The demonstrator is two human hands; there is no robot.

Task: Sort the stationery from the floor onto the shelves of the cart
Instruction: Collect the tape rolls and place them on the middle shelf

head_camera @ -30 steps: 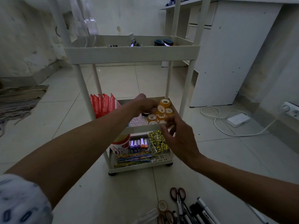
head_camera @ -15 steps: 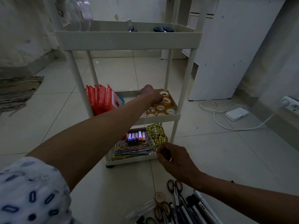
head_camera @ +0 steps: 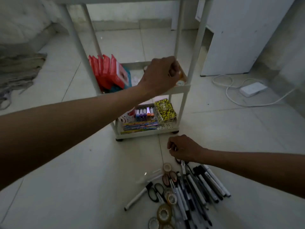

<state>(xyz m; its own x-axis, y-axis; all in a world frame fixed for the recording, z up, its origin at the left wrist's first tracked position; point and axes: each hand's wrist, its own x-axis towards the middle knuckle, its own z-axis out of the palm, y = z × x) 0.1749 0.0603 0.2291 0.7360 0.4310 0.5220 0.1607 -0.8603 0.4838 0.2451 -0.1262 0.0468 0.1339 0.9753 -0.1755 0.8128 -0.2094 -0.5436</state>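
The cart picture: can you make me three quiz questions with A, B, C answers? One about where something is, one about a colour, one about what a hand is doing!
1. Where are the scissors?
A. on the floor
B. on the middle shelf
C. on the rug

2. What colour are the packets standing on the middle shelf?
A. blue
B. red
C. green

3. What is the left hand doing?
A. lying flat on the floor
B. gripping a marker
C. reaching over the tape rolls on the middle shelf

Answers:
1 A, the scissors lie among the pens on the floor.
2 B, the packets are red.
3 C, the left hand is over the tape rolls at the shelf's right end.
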